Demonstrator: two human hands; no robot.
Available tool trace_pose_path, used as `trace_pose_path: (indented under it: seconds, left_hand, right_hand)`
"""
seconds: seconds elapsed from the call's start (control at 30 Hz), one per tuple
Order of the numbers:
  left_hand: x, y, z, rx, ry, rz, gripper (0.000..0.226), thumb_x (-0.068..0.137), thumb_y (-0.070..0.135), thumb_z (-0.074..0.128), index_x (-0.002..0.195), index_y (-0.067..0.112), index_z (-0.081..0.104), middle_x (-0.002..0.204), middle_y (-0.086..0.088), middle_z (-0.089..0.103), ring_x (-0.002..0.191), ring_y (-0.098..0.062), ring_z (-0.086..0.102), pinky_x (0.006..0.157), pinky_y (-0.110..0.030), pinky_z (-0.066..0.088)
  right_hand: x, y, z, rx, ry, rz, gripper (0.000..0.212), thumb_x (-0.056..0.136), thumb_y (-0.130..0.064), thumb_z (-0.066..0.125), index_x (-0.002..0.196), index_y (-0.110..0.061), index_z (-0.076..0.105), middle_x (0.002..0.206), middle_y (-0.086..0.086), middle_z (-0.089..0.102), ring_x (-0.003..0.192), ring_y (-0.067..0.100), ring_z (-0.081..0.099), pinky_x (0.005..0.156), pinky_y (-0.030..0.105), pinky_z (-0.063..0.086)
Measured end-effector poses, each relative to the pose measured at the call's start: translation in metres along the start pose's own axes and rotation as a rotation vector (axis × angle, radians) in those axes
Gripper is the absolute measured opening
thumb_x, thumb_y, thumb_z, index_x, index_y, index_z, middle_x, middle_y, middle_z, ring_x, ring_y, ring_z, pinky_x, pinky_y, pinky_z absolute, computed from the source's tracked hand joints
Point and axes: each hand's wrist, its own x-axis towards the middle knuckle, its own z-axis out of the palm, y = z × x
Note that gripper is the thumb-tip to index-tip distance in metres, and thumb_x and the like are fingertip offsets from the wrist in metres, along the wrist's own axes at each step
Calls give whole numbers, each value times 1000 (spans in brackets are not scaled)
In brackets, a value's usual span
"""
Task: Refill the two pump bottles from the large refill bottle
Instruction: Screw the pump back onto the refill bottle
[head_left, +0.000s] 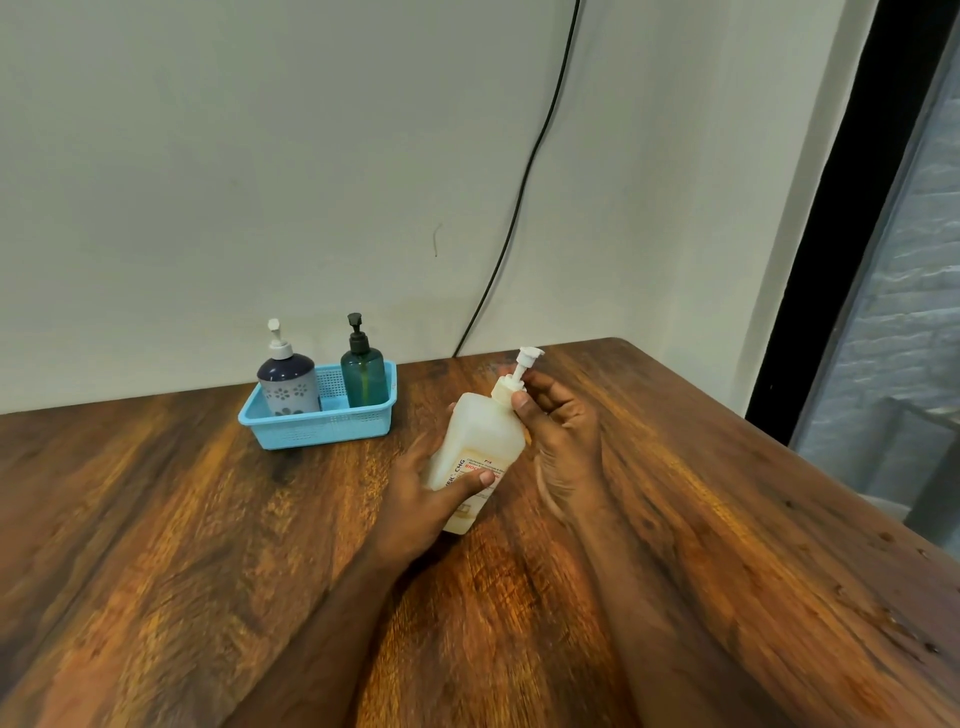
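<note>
Evidently the opening step is in hand — getting the pump top off the refill bottle, by the look of it, before anything can be poured. At the far left, the light-blue perforated plastic basket (317, 421) sits near the wall on the dark-grained wooden table (156, 519). It holds both pump bottles upright with their pumps still on: the squat navy-and-grey flowered pump bottle (287, 382) in the left end, the slim translucent dark-green pump bottle (363, 376) in the right.

Further right, well apart from the basket, the person's left hand (426, 499) grips the lower body of the large milky-white translucent refill bottle (480, 447), fingers and thumb wrapped round it. The bottle leans with its top away from the person and to the right; whether its base touches the table cannot be told. It looks pale cream inside, with a red-printed label partly hidden by the thumb and a white pump head (527, 358) raised on its stem.

Rightmost, the right hand (558, 431) pinches the collar just under that pump.

Next the collar probably needs unscrewing — left hand bracing the body, right hand turning — and then lifting the pump tube clear without dripping.
</note>
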Motion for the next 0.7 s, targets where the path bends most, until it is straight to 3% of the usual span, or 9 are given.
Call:
trace_pose_path:
  seconds: [0.2,0.3,0.4,0.53,0.7]
  left_hand:
    - [1,1,1,33,-3,28,63,70,42,83,124,54,53,114,10,71,101,-8,72,77,-28,62]
    - [2,0,1,25,4,30,60,70,41,84,122,52,56,110,10,73,99,-10,73,73,-25,61]
    - [2,-1,1,22,-7,20,64,70,41,83,128,42,57,112,6,73,99,-12,73,75,-28,62]
    - [1,0,1,28,-8,23,59,70,41,82,123,45,56,114,4,72,100,-11,73,75,-27,61]
    - [1,0,2,37,-3,42,65,72,36,84,130,45,55,114,9,71,101,-8,71,73,-22,59]
  right_hand:
    - [3,1,3,-73,121,0,32,75,-2,86,99,-16,70,101,8,74,90,21,69,76,36,58]
    - [5,2,5,-97,117,14,42,74,-7,88,107,-17,65,108,8,70,96,22,67,77,35,58]
    - [3,1,3,53,-11,46,37,90,-15,72,127,-14,64,117,7,72,101,16,70,75,30,58]
    - [4,-2,-2,49,-79,58,27,98,-5,61,123,-12,68,118,6,75,106,16,71,80,33,58]
    - [3,-4,1,-54,71,21,33,78,-3,83,108,-11,73,99,3,77,89,15,72,71,29,58]
